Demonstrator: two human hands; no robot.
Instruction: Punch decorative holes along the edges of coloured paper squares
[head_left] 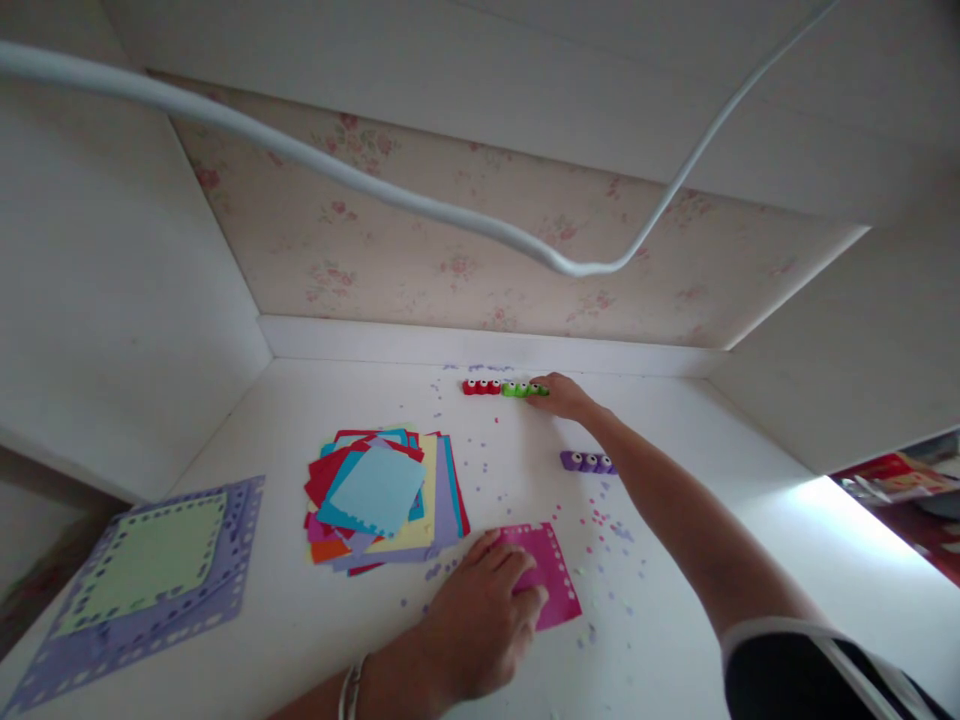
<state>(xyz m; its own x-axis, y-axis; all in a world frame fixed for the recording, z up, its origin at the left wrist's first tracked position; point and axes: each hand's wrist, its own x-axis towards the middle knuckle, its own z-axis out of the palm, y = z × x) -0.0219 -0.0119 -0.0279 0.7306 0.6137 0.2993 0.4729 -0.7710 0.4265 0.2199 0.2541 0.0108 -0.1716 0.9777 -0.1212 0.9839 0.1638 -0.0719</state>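
"Magenta sheet (555, 592), nearest item: condition?"

"Flat on the bench (292, 640), punched along its top and right edges. Left hand (484, 612) rests over its left part, fingers loosely bent and apart, gripping nothing."

"Hazards?"

"Uneven pressure or a slide of that hand could skew or crease the sheet. Paper chips (598, 517) scattered alongside could lodge beneath it."

"Beyond that?"

"Stack of coloured sheets (382, 490) to the left, unevenly fanned; a nudge could spread it. Purple block (589, 462), partly hidden by the right forearm (675, 520), which could knock it if lowered."

"Farthest?"

"Right hand (559, 394), fingers bent about the green block's (519, 389) right end; whether the grip is firm, I cannot tell. Red block (481, 387) sits just beside the green's left end; a careless sideways push could shift it."

"Containers?"

"None identified. Sheets and chips lie directly on the bench."
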